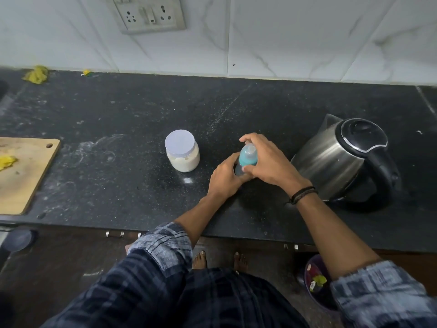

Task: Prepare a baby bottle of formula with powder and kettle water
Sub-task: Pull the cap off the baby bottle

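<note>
A baby bottle (247,157) with a teal collar and a clear cap stands on the black counter (132,119). My left hand (224,178) grips its lower body from the left. My right hand (267,159) curls round the teal top from the right, fingers arched over the cap. A clear jar of white powder (182,151), closed with a pale lid, stands to the left of the bottle. A steel kettle (343,159) with a black lid and handle stands to the right, lid closed.
A wooden cutting board (23,174) with yellow scraps lies at the counter's left edge. Yellow scraps (36,74) sit by the tiled wall, under a socket plate (149,14). A bin (315,280) stands on the floor at lower right.
</note>
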The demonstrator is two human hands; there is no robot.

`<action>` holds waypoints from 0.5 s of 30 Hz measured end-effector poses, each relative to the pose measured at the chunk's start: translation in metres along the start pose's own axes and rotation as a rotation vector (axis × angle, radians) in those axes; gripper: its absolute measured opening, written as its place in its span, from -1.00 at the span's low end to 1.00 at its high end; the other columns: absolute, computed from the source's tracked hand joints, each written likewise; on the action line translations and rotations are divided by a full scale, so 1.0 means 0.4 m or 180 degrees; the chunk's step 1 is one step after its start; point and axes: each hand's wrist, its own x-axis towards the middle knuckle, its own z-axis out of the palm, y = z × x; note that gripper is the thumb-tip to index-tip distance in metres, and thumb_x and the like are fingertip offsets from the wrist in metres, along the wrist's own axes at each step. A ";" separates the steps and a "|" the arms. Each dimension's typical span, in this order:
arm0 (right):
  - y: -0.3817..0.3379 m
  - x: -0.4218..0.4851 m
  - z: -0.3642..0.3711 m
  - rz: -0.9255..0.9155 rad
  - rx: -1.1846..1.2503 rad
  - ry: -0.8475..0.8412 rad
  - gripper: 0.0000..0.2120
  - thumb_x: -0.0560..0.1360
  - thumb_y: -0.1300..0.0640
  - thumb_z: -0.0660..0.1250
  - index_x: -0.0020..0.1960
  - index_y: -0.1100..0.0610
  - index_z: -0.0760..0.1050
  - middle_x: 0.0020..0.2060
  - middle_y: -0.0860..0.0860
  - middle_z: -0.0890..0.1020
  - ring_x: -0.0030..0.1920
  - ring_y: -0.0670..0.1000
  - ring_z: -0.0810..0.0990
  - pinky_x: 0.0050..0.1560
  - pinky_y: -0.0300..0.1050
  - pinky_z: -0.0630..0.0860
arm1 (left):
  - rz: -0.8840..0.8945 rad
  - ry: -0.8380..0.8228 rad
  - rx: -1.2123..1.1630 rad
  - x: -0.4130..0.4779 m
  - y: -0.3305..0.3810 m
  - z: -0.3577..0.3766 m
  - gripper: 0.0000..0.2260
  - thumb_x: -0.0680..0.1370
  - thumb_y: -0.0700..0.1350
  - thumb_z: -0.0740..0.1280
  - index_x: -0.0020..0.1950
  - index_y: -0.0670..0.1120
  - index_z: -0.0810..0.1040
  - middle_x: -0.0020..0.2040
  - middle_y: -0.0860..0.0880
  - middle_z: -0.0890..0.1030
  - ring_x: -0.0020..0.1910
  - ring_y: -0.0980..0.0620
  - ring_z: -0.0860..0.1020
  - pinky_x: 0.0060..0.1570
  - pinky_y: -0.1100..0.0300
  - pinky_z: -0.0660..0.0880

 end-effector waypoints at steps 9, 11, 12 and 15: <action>0.003 0.009 -0.008 0.0051 0.0020 -0.0055 -0.23 0.42 0.11 0.62 0.49 -0.11 0.30 0.36 -0.01 0.46 0.34 0.07 0.47 0.22 -0.01 0.45 | 0.0008 -0.0045 -0.0052 0.002 -0.003 -0.001 -0.44 0.39 0.21 0.50 0.35 0.15 0.47 0.15 0.22 0.61 0.07 0.21 0.55 -0.10 0.36 0.38; -0.002 0.007 -0.008 0.0080 -0.0013 -0.0018 -0.19 0.40 -0.02 0.64 0.52 -0.11 0.28 0.39 0.00 0.42 0.35 0.05 0.44 0.24 0.02 0.45 | 0.0017 -0.0055 -0.0050 0.003 -0.006 -0.001 -0.45 0.38 0.23 0.49 0.33 0.17 0.47 0.11 0.26 0.59 0.04 0.23 0.56 -0.12 0.34 0.38; -0.004 0.005 -0.004 0.0111 -0.0093 0.0085 -0.22 0.42 -0.04 0.63 0.51 -0.08 0.30 0.39 0.02 0.42 0.35 0.06 0.45 0.25 0.04 0.47 | 0.0019 -0.0044 -0.0025 0.002 -0.007 0.000 -0.45 0.39 0.23 0.50 0.33 0.17 0.47 0.10 0.27 0.58 0.01 0.24 0.55 -0.13 0.36 0.36; -0.008 0.004 0.007 0.0080 -0.0204 0.0224 -0.34 0.47 0.14 0.58 0.46 -0.04 0.35 0.36 0.02 0.48 0.36 0.10 0.48 0.27 0.07 0.50 | -0.0015 -0.0018 0.0019 0.003 -0.008 0.002 -0.44 0.37 0.30 0.46 0.33 0.20 0.47 0.05 0.29 0.57 -0.05 0.33 0.54 -0.16 0.38 0.32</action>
